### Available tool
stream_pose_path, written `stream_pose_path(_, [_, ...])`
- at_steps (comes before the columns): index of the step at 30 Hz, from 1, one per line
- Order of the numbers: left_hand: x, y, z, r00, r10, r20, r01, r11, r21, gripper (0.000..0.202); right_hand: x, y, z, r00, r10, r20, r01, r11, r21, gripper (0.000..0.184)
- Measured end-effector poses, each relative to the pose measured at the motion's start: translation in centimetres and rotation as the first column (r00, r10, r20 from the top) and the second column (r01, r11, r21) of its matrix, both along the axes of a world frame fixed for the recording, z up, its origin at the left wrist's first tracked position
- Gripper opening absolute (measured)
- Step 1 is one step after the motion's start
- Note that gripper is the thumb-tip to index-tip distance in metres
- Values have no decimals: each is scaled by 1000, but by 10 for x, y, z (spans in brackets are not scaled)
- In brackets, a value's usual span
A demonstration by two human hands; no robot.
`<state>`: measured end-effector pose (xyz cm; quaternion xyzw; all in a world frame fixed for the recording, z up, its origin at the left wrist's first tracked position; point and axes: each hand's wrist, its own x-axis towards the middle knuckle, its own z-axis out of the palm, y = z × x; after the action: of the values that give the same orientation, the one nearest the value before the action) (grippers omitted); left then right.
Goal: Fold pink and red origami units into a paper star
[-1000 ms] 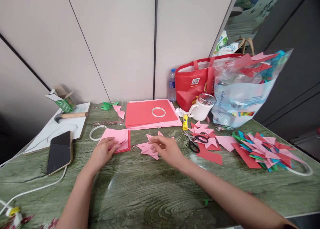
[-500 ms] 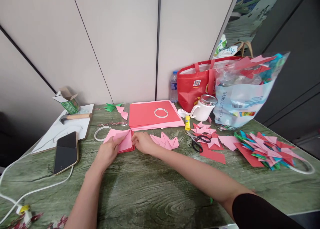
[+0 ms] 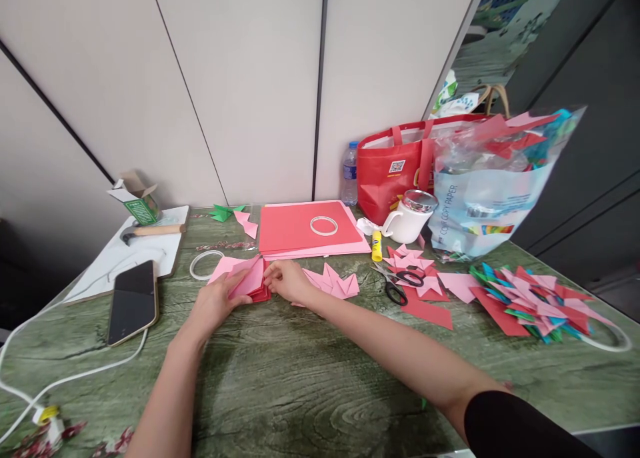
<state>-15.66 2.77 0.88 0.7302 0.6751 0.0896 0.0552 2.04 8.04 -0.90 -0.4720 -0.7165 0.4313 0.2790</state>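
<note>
A small stack of pink and red paper squares (image 3: 254, 283) lies on the table in front of me. My left hand (image 3: 216, 303) holds the stack from its left side, fingers over the top pink sheet and thumb at the near edge. My right hand (image 3: 286, 281) is closed in a pinch at the stack's right edge, where red sheet edges show; its fingertips partly hide what they pinch. Just right of that hand sits a folded pink paper piece (image 3: 336, 283). A roll of white tape (image 3: 196, 271) stands beside the stack on the left.
Behind lie large red and pink sheets (image 3: 295, 228) with a tape ring (image 3: 324, 226). To the right are scissors (image 3: 395, 288), a glue stick (image 3: 377, 246), a white mug (image 3: 407, 221) and a heap of folded papers (image 3: 540, 301). A phone (image 3: 134, 303) and hammer (image 3: 155, 231) are left.
My left thumb has come down to the stack's near edge, and the sheets at its right side are more fanned. My right hand has barely moved. The view has shifted slightly.
</note>
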Motion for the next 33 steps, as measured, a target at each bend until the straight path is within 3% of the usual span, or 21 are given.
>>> stream_pose_path(5, [-3,1,-2,1000,1,-1,-1,1000,-10,63,-3,1,-8,996,-12,-88,6,998,-62,19])
stream_pose_path(13, [-4,2,-4,999,11,-37,-10,1000,22,58,-6,-3,-6,980,-50,-190,20,988,-156,22])
stream_pose_path(19, [-4,2,-3,1000,9,-2,-9,1000,13,60,-12,-4,-10,964,-102,-247,48,975,-215,8])
stream_pose_path(22, [-4,1,-3,1000,9,18,-10,1000,28,60,-13,-4,-11,957,-129,-260,68,970,-232,11])
stream_pose_path(33, [-4,0,-1,1000,19,13,-19,1000,13,62,-8,-3,-9,967,-100,-234,73,990,-120,21])
